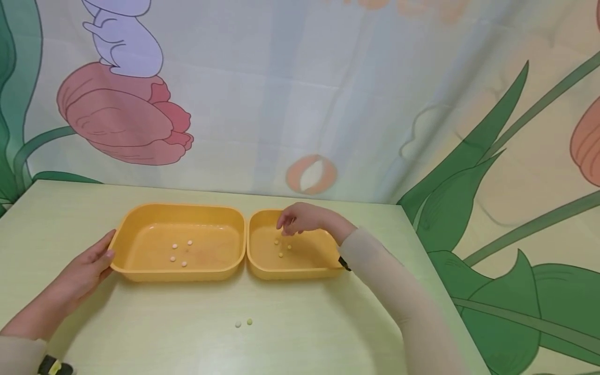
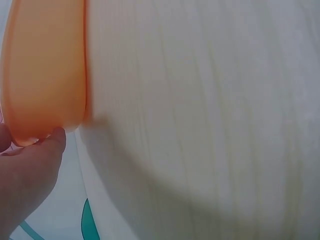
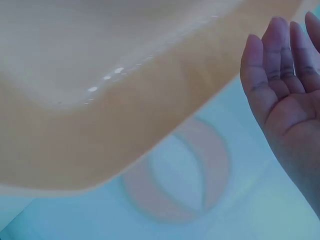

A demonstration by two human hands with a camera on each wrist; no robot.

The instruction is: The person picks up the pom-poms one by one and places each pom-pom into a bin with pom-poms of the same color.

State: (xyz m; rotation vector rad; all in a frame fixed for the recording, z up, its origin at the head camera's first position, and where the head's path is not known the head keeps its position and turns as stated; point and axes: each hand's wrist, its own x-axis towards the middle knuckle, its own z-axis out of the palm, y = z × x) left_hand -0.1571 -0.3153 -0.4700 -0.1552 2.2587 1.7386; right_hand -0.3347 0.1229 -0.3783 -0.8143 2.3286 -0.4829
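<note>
My left hand [image 1: 77,276] holds the left end of the larger yellow tray [image 1: 178,274], its thumb and fingertips at the end wall. The left wrist view shows a thumb [image 2: 59,137] against that wall. Several small white pieces [image 1: 175,246] lie on this tray's floor. My right hand [image 1: 302,217] hangs over the smaller yellow tray [image 1: 290,273], fingers loosely bent downward. Below its fingertips, three small pale yellow pieces [image 1: 276,242] lie in the tray. In the right wrist view the palm [image 3: 295,112] is bare and the fingers are partly extended.
On the pale table [image 1: 187,323], in front of the trays, lie a small white piece [image 1: 238,324] and a small green piece [image 1: 249,322]. The two trays stand end to end. A printed cloth [image 1: 244,104] with flowers hangs behind the table and along its right side.
</note>
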